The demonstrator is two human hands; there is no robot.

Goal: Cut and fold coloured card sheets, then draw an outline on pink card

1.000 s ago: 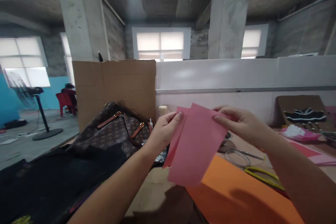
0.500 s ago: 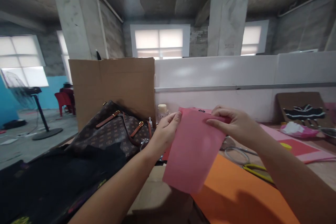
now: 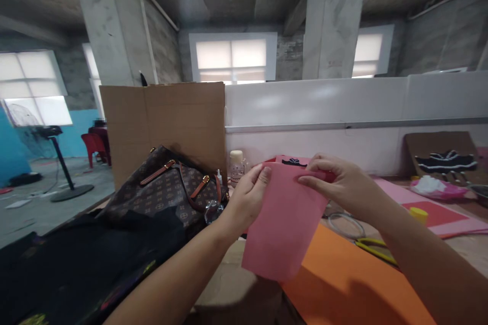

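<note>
A thin pink sheet hangs in the air in front of me, its lower edge loose. My left hand is closed on its upper left corner, thumb on the near side. At the upper right, my right hand pinches the same sheet between thumb and fingers. Below the sheet's lower right lies a flat orange sheet with a hand's shadow on it. Just behind the top edge, a small black piece with a pale trim shows against pink material.
A brown patterned handbag and dark cloth lie to the left, before a cardboard panel. Yellow-handled scissors, a yellow cap and pink sheets are on the right. A bottle stands behind.
My left hand has shifted slightly right and down along with its corner of the pink sheet. The right hand keeps its pinch. More of the black trimmed piece shows behind.
</note>
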